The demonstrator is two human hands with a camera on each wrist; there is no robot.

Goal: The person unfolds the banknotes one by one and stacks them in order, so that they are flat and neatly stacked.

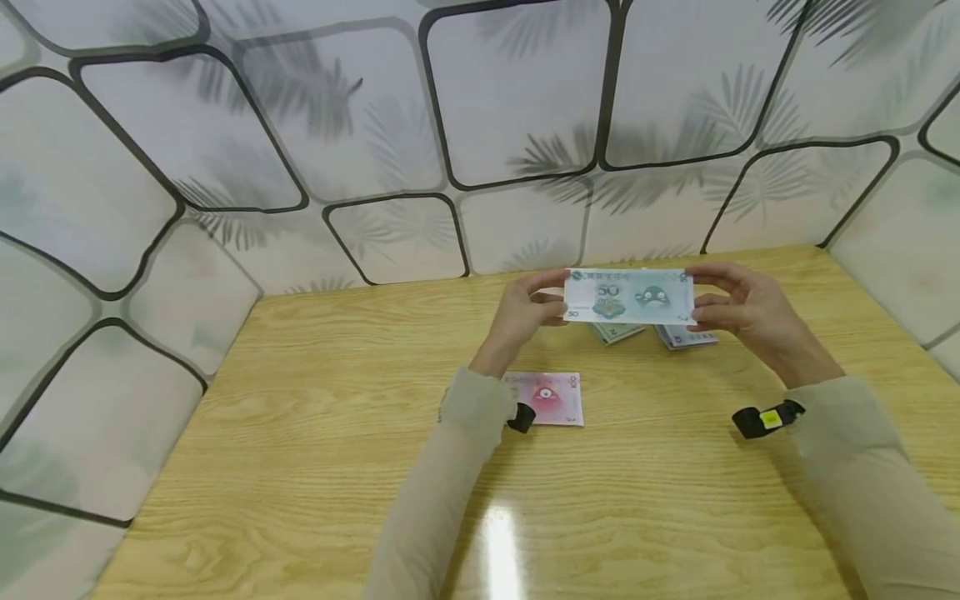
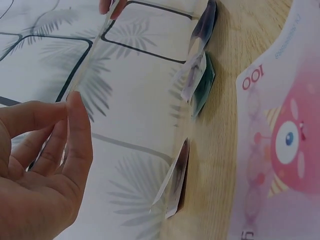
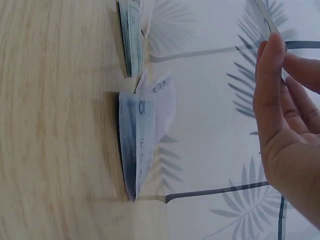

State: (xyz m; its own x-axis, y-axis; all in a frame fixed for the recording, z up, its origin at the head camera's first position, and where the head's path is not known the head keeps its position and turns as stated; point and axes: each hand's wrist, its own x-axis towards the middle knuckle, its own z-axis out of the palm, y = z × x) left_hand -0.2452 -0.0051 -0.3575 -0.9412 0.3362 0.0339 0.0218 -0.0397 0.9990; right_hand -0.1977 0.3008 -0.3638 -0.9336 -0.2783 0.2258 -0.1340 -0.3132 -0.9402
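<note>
Both hands hold up a green-and-white play banknote (image 1: 628, 297) marked 50, stretched flat above the table. My left hand (image 1: 519, 321) pinches its left end between thumb and fingers, and my right hand (image 1: 757, 321) pinches the right end. In the left wrist view the left hand (image 2: 47, 155) shows the note edge-on at its fingertips. The right wrist view shows the right hand (image 3: 290, 112) gripping the other edge. Below the left wrist a pink banknote (image 1: 558, 400) marked 100 lies flat, partly covered by the sleeve.
Behind the raised note, a folded green banknote (image 1: 617, 332) and a folded bluish banknote (image 1: 686, 337) rest on the wooden table (image 1: 315, 433). Another folded note (image 2: 178, 182) appears in the left wrist view. A patterned wall covering (image 1: 517, 100) borders the table's back and sides.
</note>
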